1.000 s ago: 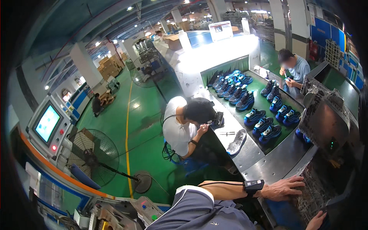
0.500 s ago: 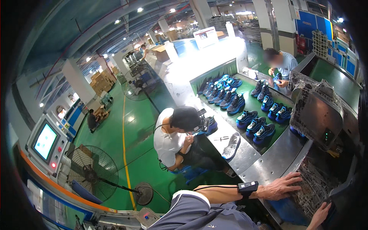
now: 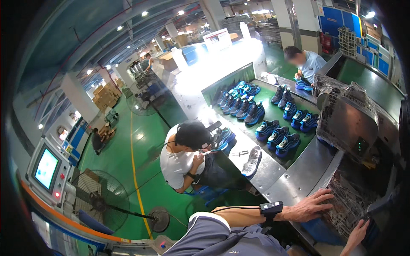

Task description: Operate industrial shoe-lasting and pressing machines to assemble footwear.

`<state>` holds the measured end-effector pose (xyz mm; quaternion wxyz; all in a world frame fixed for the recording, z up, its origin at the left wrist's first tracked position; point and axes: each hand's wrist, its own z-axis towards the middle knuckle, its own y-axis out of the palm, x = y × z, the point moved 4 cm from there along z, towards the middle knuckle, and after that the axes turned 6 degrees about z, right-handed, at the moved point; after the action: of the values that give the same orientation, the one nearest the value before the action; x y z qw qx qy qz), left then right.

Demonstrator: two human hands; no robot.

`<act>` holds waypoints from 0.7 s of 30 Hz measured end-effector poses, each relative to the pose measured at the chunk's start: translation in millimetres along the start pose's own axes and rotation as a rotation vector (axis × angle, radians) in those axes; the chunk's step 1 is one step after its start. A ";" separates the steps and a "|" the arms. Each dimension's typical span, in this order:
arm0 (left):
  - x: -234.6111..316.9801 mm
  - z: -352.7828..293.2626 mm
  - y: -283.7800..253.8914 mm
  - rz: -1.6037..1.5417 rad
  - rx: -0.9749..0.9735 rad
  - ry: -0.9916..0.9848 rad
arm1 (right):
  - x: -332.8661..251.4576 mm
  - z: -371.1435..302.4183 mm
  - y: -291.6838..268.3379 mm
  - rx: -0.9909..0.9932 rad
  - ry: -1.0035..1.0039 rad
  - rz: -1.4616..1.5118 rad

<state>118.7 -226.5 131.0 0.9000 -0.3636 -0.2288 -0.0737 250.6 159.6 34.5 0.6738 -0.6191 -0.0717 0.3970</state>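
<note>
My left hand (image 3: 311, 207) lies on the near edge of a grey, grimy, mesh-patterned surface (image 3: 348, 207), fingers spread wide and grasping nothing, just as a second ago. My right hand (image 3: 358, 234), at the lower right, shows more fully than before; its fingertips meet a dark, rounded part (image 3: 372, 230), though I cannot tell whether they grip it. The mesh lies between and beyond my two hands. A small black box (image 3: 271, 208) is strapped at my left wrist.

Next, above the mesh, a worn metal housing with small green lights (image 3: 348, 123); to its left, a bare steel bench top (image 3: 294, 181) bearing a grey shoe sole edged in blue (image 3: 253, 161). The whole scene has shifted leftward in my view.

Beyond the bench, a co-worker in a white shirt (image 3: 181, 164) bends near a blue shoe (image 3: 226, 140), which shows more clearly than before. Rows of dark shoes with blue soles stand on a green belt (image 3: 267, 115). Farther off, a co-worker in pale blue (image 3: 311, 64), earlier with one hand raised near the head, now has it lowered to another blue shoe (image 3: 303, 83).
</note>
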 end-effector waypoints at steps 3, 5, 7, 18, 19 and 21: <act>-2.1 -2.3 2.1 0.002 0.010 0.006 | -3.2 -0.4 -5.4 -0.024 0.014 -0.032; -2.9 -4.2 3.1 0.004 0.009 -0.001 | -3.9 -0.4 -6.3 -0.046 0.010 -0.071; -4.8 -5.4 3.3 0.006 0.009 -0.012 | -5.9 -0.1 -5.1 -0.035 0.000 -0.045; -5.1 -4.1 3.0 0.002 0.015 -0.006 | -6.0 -2.3 -9.4 -0.028 -0.065 -0.013; -5.1 -3.8 3.2 0.000 0.014 -0.003 | -3.2 -1.8 -8.5 -0.010 -0.087 -0.030; -4.6 -5.2 3.7 -0.001 0.012 -0.008 | -8.9 -3.7 -11.1 -0.028 -0.065 -0.017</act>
<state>117.6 -227.7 123.3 0.9013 -0.3581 -0.2333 -0.0714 251.8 152.1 47.1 0.6658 -0.6145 -0.1043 0.4102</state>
